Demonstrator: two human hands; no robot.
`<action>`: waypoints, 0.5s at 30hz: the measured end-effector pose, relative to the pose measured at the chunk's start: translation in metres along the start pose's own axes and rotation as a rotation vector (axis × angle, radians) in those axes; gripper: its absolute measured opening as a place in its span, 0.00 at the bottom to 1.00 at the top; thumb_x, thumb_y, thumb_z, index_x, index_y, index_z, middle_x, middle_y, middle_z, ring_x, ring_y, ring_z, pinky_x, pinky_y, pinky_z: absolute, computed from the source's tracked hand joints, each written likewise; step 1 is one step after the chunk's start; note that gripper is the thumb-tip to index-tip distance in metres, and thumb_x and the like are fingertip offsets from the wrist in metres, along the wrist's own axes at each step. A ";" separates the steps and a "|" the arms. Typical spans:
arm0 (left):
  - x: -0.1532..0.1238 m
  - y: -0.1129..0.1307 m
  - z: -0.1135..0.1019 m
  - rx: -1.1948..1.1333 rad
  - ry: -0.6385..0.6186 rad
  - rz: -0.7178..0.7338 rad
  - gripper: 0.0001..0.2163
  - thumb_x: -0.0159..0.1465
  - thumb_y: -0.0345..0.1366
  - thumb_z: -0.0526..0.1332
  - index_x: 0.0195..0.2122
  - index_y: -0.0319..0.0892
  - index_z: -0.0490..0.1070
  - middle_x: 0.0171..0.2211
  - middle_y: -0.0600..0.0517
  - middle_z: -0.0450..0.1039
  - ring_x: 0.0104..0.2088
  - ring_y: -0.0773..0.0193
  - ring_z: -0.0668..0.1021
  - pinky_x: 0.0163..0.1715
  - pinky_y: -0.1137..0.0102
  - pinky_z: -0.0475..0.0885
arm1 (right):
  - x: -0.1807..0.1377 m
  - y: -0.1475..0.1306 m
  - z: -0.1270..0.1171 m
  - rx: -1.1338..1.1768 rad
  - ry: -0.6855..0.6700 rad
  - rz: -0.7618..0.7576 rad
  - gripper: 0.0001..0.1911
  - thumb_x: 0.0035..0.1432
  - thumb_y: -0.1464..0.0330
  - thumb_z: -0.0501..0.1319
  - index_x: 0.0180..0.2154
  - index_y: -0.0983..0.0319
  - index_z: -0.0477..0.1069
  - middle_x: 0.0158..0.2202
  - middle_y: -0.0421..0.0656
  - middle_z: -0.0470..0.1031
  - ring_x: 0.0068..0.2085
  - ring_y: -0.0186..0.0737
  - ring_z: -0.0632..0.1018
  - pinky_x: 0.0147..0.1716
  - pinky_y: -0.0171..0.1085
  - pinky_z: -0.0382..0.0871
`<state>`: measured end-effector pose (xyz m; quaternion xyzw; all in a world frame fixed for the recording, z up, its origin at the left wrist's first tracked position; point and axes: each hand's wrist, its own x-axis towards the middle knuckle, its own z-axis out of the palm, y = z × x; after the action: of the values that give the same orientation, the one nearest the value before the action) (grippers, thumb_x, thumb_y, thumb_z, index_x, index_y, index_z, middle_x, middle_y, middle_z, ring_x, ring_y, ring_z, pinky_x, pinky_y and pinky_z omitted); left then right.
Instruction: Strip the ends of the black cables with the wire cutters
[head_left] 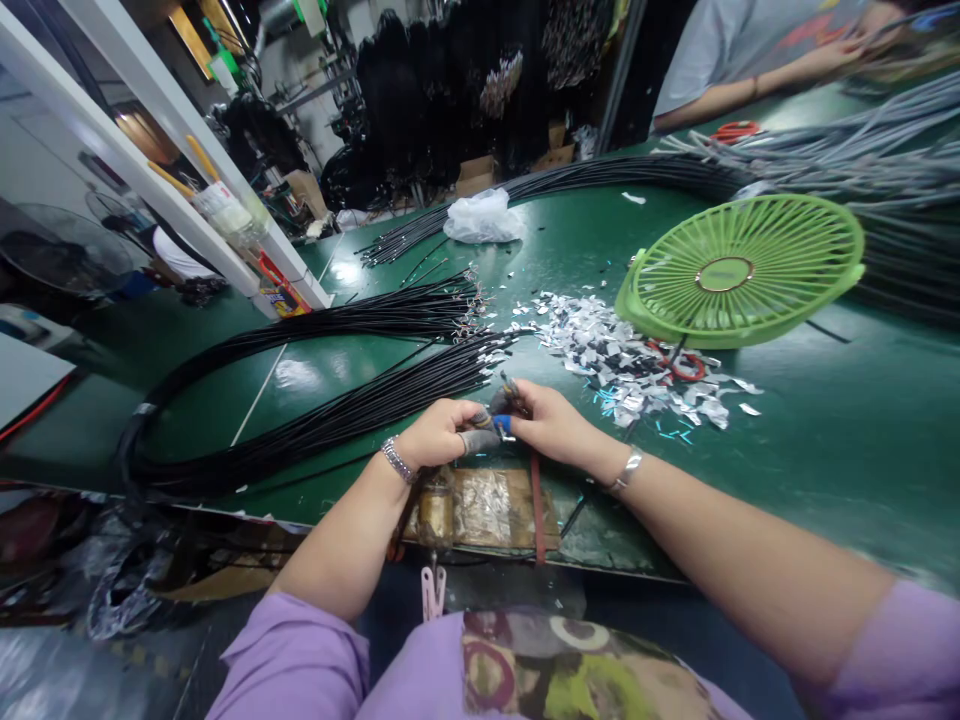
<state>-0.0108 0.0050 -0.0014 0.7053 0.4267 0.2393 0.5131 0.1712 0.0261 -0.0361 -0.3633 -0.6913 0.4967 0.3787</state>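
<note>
My left hand [439,437] and my right hand [553,422] meet at the front edge of the green table, fingers pinched close together. Grey covers wrap several fingertips, and a blue band is on my right thumb. A black cable [330,472] runs from the left into my left hand, and its end appears to be between both hands' fingers, partly hidden by them. Just beyond lies a bundle of black cables [375,400] with stripped, pale ends pointing toward my hands. Below my hands a taped brown board [491,505] is fixed at the table edge.
A green fan [735,272] stands at the right, beside a heap of white and silver scraps [600,350] with red-handled scissors [688,368]. Farther back are a plastic bag [484,217], more black cables and grey cables [862,150]. Another person's arm [757,88] is at the upper right.
</note>
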 end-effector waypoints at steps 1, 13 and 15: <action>-0.001 0.000 -0.002 -0.032 -0.015 0.000 0.16 0.49 0.46 0.68 0.25 0.36 0.70 0.19 0.57 0.64 0.20 0.74 0.64 0.20 0.77 0.60 | 0.001 0.001 0.001 -0.007 0.032 0.002 0.15 0.48 0.56 0.63 0.28 0.61 0.65 0.25 0.39 0.68 0.28 0.35 0.68 0.29 0.36 0.65; -0.005 0.000 -0.010 -0.310 0.163 0.069 0.17 0.36 0.41 0.75 0.23 0.35 0.75 0.20 0.52 0.73 0.21 0.71 0.71 0.25 0.74 0.68 | -0.015 -0.028 -0.017 0.185 -0.518 0.139 0.32 0.51 0.41 0.55 0.32 0.66 0.72 0.24 0.38 0.66 0.23 0.29 0.61 0.23 0.33 0.57; -0.005 0.000 -0.010 -0.282 0.198 0.087 0.17 0.37 0.42 0.75 0.23 0.35 0.76 0.20 0.51 0.74 0.22 0.70 0.72 0.26 0.74 0.68 | -0.013 -0.026 -0.015 0.247 -0.492 0.169 0.29 0.48 0.44 0.60 0.31 0.66 0.71 0.25 0.39 0.67 0.23 0.28 0.60 0.21 0.32 0.55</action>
<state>-0.0206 0.0061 0.0030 0.6170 0.4066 0.3870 0.5516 0.1872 0.0145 -0.0094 -0.2392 -0.6638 0.6802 0.1985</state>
